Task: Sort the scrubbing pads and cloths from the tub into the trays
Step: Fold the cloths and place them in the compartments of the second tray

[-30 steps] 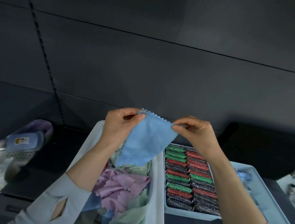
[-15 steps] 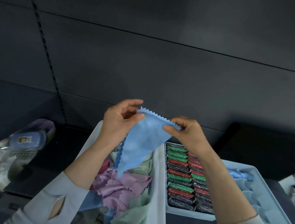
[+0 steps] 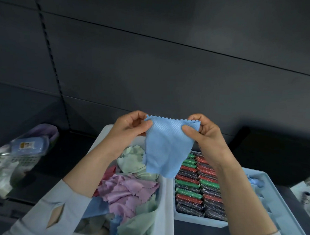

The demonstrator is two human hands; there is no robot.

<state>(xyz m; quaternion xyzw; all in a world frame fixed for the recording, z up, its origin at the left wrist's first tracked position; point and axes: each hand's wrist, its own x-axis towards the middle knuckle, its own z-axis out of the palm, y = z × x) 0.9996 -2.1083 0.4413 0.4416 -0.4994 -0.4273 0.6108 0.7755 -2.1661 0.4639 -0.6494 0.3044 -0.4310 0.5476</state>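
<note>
A light blue cloth (image 3: pixel 167 146) with zigzag edges hangs in the air above the tub (image 3: pixel 165 206). My left hand (image 3: pixel 130 127) pinches its top left corner and my right hand (image 3: pixel 203 132) pinches its top right corner, so the top edge is stretched between them. Below, the pale tub holds a heap of purple, green and blue cloths (image 3: pixel 128 189). To its right a light blue tray (image 3: pixel 197 221) is packed with rows of red, green and dark glittery scrubbing pads (image 3: pixel 195 186). My right forearm hides part of the tray.
A second light blue tray (image 3: pixel 278 208) lies at the far right with blue cloth in it. At the left, a perforated basket (image 3: pixel 21 157) holds a blue packet and pale items. A dark panelled wall rises behind everything.
Both hands shifted along the cloth to its upper corners and pulled it flat; earlier it hung folded in a diagonal point. The hands now sit slightly higher and more level.
</note>
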